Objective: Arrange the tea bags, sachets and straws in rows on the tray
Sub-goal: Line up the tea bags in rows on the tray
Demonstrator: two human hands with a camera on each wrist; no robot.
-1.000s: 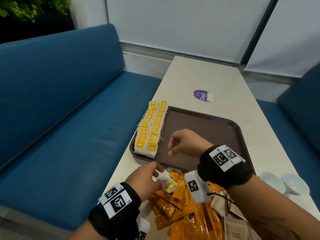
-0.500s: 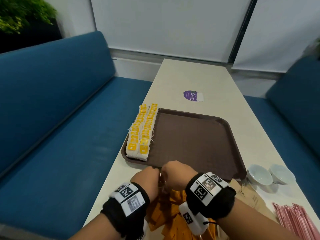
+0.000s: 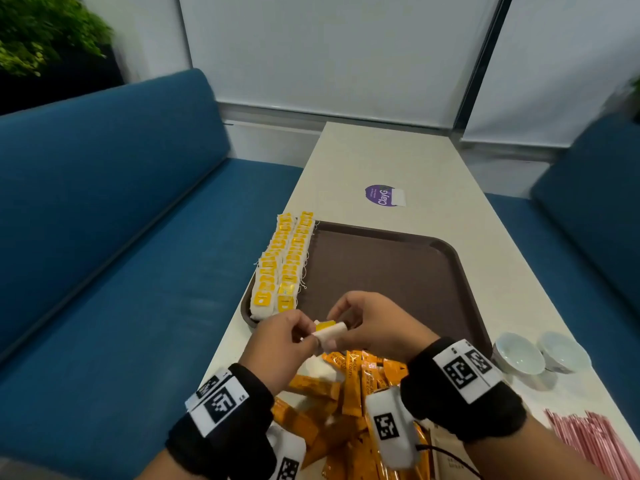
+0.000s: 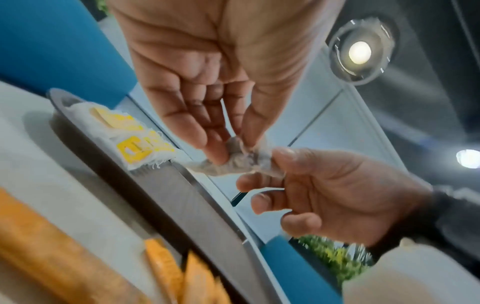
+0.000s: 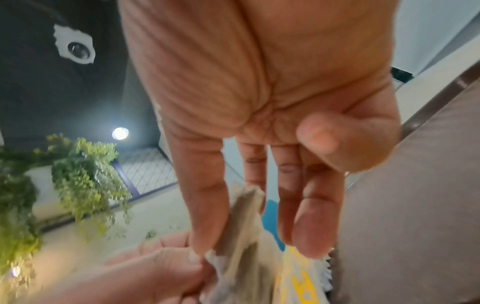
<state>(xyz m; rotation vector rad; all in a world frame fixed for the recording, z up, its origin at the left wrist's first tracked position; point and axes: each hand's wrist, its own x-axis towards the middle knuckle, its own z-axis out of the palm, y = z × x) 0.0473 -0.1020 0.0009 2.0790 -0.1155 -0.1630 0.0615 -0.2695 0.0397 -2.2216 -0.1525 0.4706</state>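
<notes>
Both grips, left hand [image 3: 280,344] and right hand [image 3: 375,327], pinching one tea bag [image 3: 329,331] between them, seemingly above tray [image 3: 398,271] edge.

The tray [image 3: 446,258] floor is bare across its middle and right part; access from above is unobstructed there. Two rows of tea bags [image 3: 282,261] occupy its left edge, end to end. Both hands hover over the near rim, the left hand [image 3: 277,344] and right hand [image 3: 377,327] pinching one tea bag [image 3: 329,330] between them. Near-side approach is blocked by the sachet pile [image 3: 346,393]. Two small bowls [image 3: 540,351] and the straws [image 3: 595,441] flank the right side.
</notes>
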